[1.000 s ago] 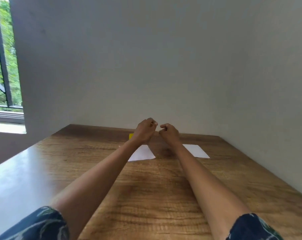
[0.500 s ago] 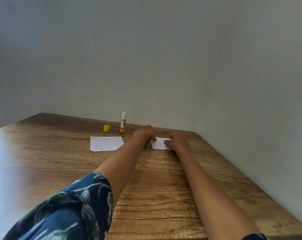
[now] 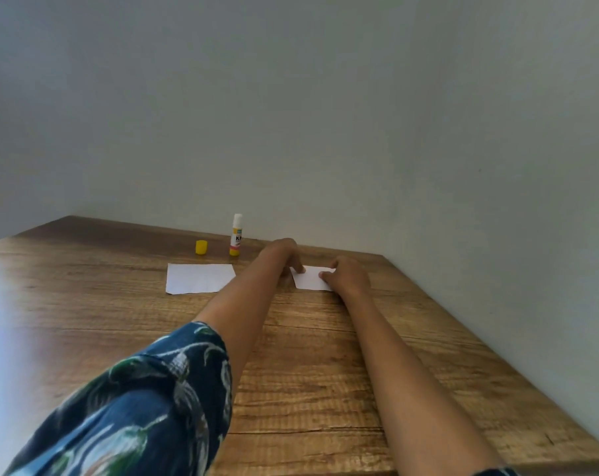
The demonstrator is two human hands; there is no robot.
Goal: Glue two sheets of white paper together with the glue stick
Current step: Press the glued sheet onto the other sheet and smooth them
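**At the far counter edge: risks with the right-hand sheet**

On the counter (image 3: 325, 372), we log two sheets. Right sheet (image 3: 311, 278): left hand (image 3: 284, 250) fingertips on its left corner, right hand (image 3: 347, 274) touching its right side; whether either grip pinches it, we cannot tell. Left sheet (image 3: 198, 278): flat, untouched. Glue stick (image 3: 236, 235): upright, uncapped, yellow cap (image 3: 201, 247) beside it. Risks, in our judgement: creasing the thin sheet on lifting; misaligned edges; the left arm toppling the stick; exposed glue drying.

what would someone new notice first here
Both hands, left hand and right hand, touch a small white paper near the table's far edge. A second paper lies to its left, with an uncapped glue stick and yellow cap behind it.
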